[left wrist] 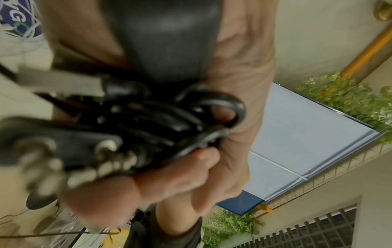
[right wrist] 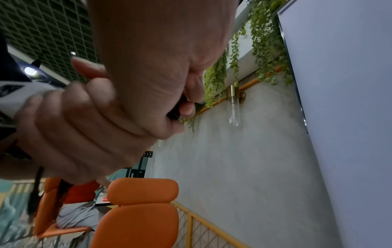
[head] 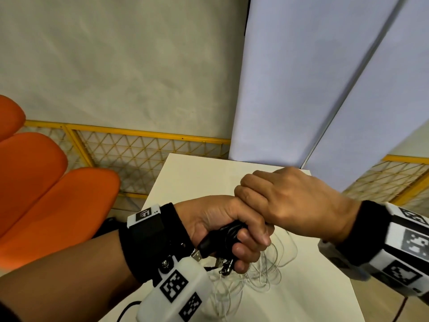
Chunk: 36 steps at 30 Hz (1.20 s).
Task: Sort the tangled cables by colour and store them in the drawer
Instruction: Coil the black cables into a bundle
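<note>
My left hand (head: 216,219) is raised above the white table (head: 199,177) and grips a coiled bundle of black cables (head: 226,235), fingers curled round it. A USB plug (head: 197,254) and several metal jack plugs (head: 226,267) stick out below the fist. The bundle fills the left wrist view as looped black cables (left wrist: 161,120). My right hand (head: 292,201) lies over the top of the left fist with its fingers curled. In the right wrist view its fingertips pinch a dark cable end (right wrist: 177,110). A tangle of thin white cables (head: 262,275) lies on the table under both hands.
Orange chairs (head: 46,194) stand to the left of the table. A yellow mesh fence (head: 139,149) runs behind it, and pale blue panels (head: 301,89) stand at the back right. A thin black lead (head: 126,309) hangs at the table's near left edge. No drawer shows.
</note>
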Tool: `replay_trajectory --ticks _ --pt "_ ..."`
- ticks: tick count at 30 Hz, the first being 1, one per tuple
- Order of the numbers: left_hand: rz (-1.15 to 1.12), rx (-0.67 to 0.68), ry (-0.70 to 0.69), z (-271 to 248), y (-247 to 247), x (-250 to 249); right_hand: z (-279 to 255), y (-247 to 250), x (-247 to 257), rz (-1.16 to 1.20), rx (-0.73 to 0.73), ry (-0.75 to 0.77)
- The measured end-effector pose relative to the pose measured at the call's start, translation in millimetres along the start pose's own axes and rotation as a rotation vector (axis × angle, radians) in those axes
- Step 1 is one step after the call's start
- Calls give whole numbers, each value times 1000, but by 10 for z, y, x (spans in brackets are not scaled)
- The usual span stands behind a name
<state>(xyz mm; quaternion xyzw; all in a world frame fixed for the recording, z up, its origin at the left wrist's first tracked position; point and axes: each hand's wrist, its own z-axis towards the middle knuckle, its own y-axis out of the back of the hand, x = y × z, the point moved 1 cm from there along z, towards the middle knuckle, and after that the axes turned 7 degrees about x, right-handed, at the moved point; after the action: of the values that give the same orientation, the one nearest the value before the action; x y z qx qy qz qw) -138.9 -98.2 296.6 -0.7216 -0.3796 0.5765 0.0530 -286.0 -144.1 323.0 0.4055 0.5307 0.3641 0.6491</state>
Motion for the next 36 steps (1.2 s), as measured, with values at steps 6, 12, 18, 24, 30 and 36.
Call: replay_trajectory --ticks 6,12,18,24,30,36 --pt "45 82 -1 38 59 25 27 74 27 42 118 -3" --pt "59 88 88 47 162 86 30 66 67 64 225 -19" --pt "453 -454 26 124 169 103 45 -36 75 143 478 -193" --pt "1220 -1028 183 268 100 198 27 -162 80 225 554 -441" --pt "1105 -914 41 387 213 355 -61 -242 170 331 592 -510" --pt "1014 -792 81 484 200 482 -216 -363 255 437 571 -508"
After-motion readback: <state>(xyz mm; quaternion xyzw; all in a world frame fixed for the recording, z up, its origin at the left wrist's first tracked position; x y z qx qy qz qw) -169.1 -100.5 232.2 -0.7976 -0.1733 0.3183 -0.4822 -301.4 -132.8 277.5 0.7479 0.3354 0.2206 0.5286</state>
